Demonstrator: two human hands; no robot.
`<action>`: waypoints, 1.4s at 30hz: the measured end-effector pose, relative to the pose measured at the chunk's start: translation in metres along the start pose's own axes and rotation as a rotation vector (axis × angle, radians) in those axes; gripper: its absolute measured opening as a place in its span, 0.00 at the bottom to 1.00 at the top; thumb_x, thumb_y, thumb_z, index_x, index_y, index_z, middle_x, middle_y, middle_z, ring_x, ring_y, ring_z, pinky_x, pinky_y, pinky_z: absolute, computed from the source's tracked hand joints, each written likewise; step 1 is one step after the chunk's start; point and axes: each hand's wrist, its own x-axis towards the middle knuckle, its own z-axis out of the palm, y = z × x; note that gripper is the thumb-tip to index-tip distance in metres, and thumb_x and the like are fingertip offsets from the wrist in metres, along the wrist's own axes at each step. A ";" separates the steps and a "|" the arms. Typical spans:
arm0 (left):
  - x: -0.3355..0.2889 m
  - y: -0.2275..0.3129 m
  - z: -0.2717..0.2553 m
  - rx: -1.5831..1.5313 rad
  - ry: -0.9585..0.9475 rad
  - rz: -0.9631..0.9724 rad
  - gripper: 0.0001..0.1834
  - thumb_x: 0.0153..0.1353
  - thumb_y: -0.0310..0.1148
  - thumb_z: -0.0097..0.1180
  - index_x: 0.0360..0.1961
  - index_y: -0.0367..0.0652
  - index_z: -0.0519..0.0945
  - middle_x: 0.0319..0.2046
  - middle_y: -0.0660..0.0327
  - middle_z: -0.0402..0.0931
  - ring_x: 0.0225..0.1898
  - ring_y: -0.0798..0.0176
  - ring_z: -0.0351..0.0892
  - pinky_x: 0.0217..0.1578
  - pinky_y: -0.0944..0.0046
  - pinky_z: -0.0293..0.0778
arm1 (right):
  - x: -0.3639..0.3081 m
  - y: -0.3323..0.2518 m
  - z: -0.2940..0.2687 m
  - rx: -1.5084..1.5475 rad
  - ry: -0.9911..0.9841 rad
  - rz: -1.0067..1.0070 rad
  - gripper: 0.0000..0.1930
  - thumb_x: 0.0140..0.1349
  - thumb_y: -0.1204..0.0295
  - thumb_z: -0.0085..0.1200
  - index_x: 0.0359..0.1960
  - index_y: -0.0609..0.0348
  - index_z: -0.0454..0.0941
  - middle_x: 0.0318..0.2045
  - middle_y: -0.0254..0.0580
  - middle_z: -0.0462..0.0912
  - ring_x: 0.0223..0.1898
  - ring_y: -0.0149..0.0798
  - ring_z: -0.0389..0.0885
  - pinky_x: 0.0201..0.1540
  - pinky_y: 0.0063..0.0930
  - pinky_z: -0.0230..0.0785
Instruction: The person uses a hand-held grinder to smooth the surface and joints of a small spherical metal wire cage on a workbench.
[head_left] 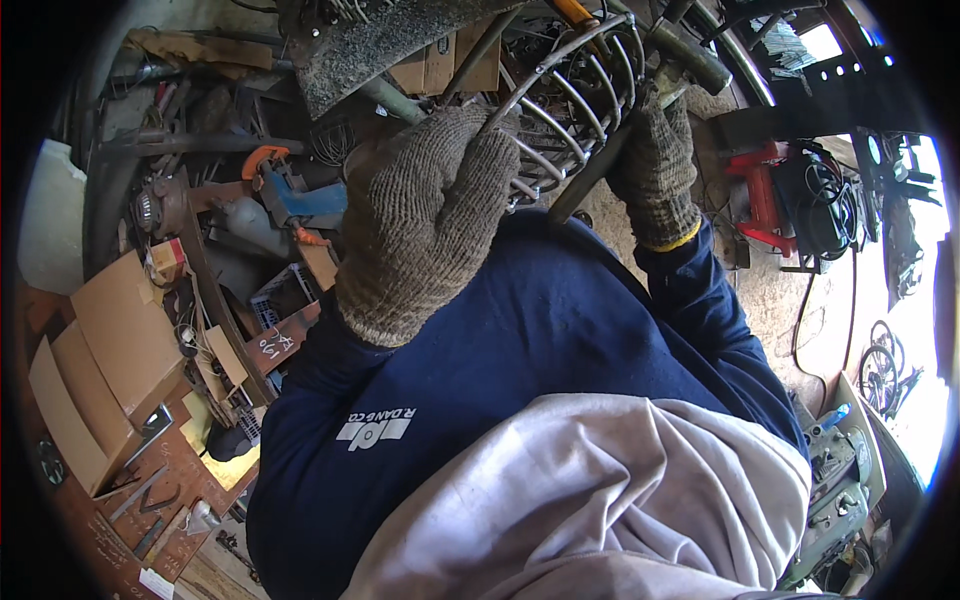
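A cage of bent, silvery metal rods (545, 70) is held up in front of my chest, its curved ribs joined to a straight rod. My left hand (425, 215), in a grey-brown knitted glove, is closed around the near left end of this cage, with the thumb along the rod. On the other side, my right hand (655, 180), in a matching glove with a yellow cuff edge, is closed on a dark metal bar (590, 180) that slants down beside the cage. Its fingertips are partly hidden. Whether bar and cage are joined I cannot tell.
A rough metal plate (375, 40) and a thick pipe (695, 58) lie just beyond my hands. To the left are a blue and orange clamp (300, 203), a cardboard box (125, 335) and tools on a brown surface. A red stand (765, 200) and cables are at right.
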 end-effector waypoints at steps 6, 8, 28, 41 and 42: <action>0.002 0.002 0.003 0.005 0.028 0.061 0.10 0.59 0.30 0.63 0.38 0.34 0.80 0.26 0.56 0.80 0.25 0.57 0.80 0.26 0.61 0.73 | 0.002 0.013 -0.010 0.013 -0.059 -0.049 0.38 0.60 0.50 0.60 0.66 0.60 0.61 0.60 0.50 0.72 0.58 0.47 0.75 0.61 0.46 0.70; 0.001 0.002 0.004 0.009 0.032 0.041 0.10 0.60 0.30 0.62 0.38 0.35 0.80 0.26 0.56 0.80 0.25 0.57 0.80 0.27 0.60 0.74 | 0.001 0.009 -0.005 -0.005 -0.032 -0.100 0.32 0.63 0.53 0.57 0.61 0.59 0.65 0.51 0.44 0.73 0.49 0.40 0.74 0.51 0.39 0.68; -0.023 -0.085 0.006 0.288 0.044 0.054 0.16 0.65 0.25 0.50 0.53 0.40 0.77 0.47 0.54 0.79 0.48 0.53 0.80 0.49 0.58 0.76 | -0.049 -0.068 0.063 -0.111 0.000 -0.063 0.20 0.65 0.73 0.55 0.56 0.65 0.67 0.33 0.39 0.79 0.31 0.31 0.80 0.32 0.26 0.75; -0.013 -0.066 0.013 0.195 0.142 -0.291 0.17 0.60 0.43 0.63 0.22 0.42 0.80 0.17 0.61 0.76 0.20 0.59 0.77 0.22 0.61 0.70 | -0.032 -0.053 0.045 -0.293 -0.376 -0.277 0.27 0.69 0.67 0.48 0.67 0.63 0.60 0.60 0.48 0.72 0.51 0.35 0.77 0.49 0.25 0.72; -0.016 -0.070 0.013 0.190 0.150 -0.291 0.17 0.60 0.44 0.63 0.22 0.41 0.80 0.17 0.60 0.76 0.19 0.58 0.77 0.22 0.61 0.70 | -0.034 -0.058 0.048 -0.339 -0.425 -0.190 0.29 0.70 0.61 0.49 0.67 0.63 0.59 0.60 0.49 0.73 0.49 0.35 0.79 0.45 0.23 0.73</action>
